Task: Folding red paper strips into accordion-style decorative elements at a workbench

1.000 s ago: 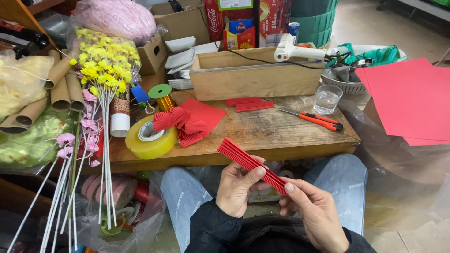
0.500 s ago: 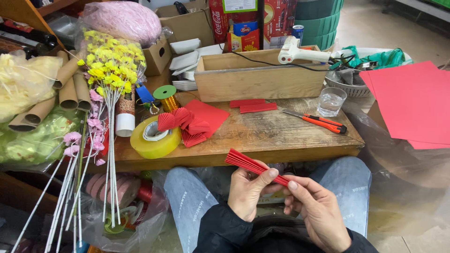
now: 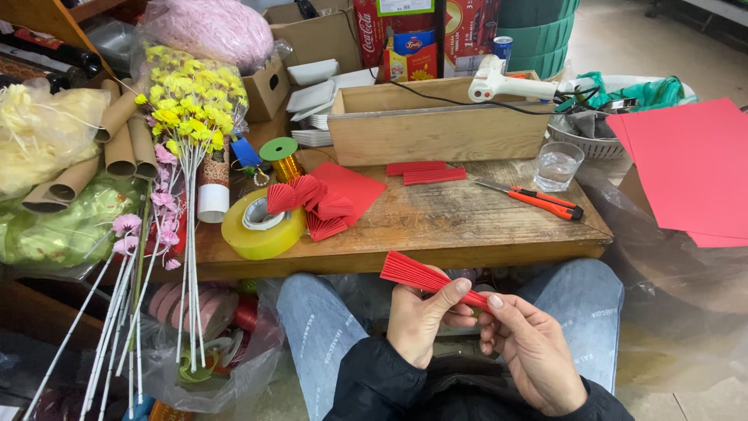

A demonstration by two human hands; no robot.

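Red pleated paper strip [image 3: 425,277] sits clamped in the grip of left hand [image 3: 421,320] and right hand [image 3: 530,343].

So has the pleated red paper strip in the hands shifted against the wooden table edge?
Yes. The pleated red paper strip has tilted flatter, its free end sitting lower under the wooden table edge.

Worn wooden table [image 3: 436,226] with scratched top. Along the back edge a long open wooden box [image 3: 436,129] is set. At the left front corner a wide roll of yellow tape [image 3: 261,226] is laid flat. Just beside it, red pleated paper fans [image 3: 312,206] are heaped on a red sheet [image 3: 354,187]. Folded red strips [image 3: 425,171] are placed before the box. Near the right edge an orange utility knife [image 3: 538,200] and a glass of water [image 3: 559,165] are seen.
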